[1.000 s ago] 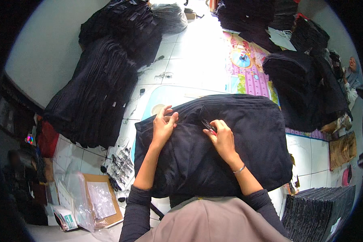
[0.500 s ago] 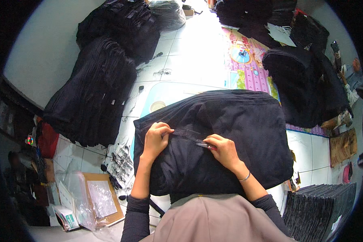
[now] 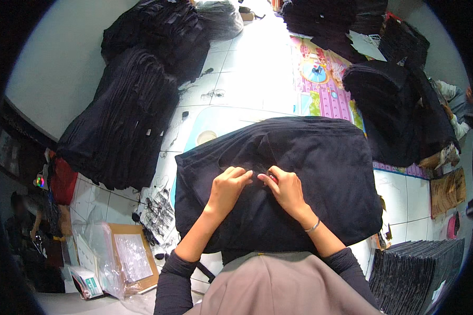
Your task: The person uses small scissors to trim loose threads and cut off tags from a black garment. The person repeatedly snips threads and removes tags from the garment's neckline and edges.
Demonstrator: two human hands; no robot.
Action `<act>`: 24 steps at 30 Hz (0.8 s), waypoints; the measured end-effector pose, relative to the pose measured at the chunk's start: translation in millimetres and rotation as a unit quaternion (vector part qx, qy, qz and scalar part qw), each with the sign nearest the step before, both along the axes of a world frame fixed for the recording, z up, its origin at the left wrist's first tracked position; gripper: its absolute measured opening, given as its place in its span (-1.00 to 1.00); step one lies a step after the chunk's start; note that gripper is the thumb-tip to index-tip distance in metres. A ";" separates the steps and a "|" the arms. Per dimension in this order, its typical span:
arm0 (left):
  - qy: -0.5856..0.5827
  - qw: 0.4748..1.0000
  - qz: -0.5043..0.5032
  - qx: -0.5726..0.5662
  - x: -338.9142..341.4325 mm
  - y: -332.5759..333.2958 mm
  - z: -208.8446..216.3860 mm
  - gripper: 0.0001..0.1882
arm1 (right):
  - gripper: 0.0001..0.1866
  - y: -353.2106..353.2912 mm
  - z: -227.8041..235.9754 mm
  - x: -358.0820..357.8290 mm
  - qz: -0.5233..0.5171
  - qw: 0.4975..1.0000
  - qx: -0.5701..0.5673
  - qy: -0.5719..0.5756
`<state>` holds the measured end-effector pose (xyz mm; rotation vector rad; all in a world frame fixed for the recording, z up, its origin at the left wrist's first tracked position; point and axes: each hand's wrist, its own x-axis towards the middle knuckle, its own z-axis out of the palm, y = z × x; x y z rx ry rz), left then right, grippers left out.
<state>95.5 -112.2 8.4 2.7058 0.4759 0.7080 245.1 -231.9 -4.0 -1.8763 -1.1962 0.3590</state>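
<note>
A pile of black garments lies in front of me, its layers showing along the far left edge. My left hand is closed in a pinch on the top garment's cloth near the middle of the pile. Close beside it, my right hand is closed round a pair of small thread snips, of which a red part shows. The blades are mostly hidden by the fingers and dark against the cloth. Only a small gap separates the two hands.
Under the pile is a light-blue low table. Tall stacks of black garments stand left, with more black garments right. Thread scraps litter the tiles. A cardboard piece lies lower left, a dark bundle lower right.
My left hand has moved right and slightly nearer, toward the right hand. My right hand has shifted slightly, and the snips' blades, visible before, are now mostly hidden.
</note>
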 end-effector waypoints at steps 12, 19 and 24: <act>-0.043 0.992 -0.007 -0.116 -12.2 10.2 2.1 -0.88 | -0.60 -7.6 1.6 5.1 0.004 1.000 0.006 -0.014; 0.111 0.981 0.143 0.076 10.9 -32.4 -4.8 -0.66 | -0.57 -2.6 4.9 1.5 -0.010 1.000 0.005 0.001; -0.029 0.993 0.089 -0.076 8.0 -17.8 -1.9 -0.83 | -0.56 -3.1 9.4 5.0 0.007 0.999 -0.004 -0.034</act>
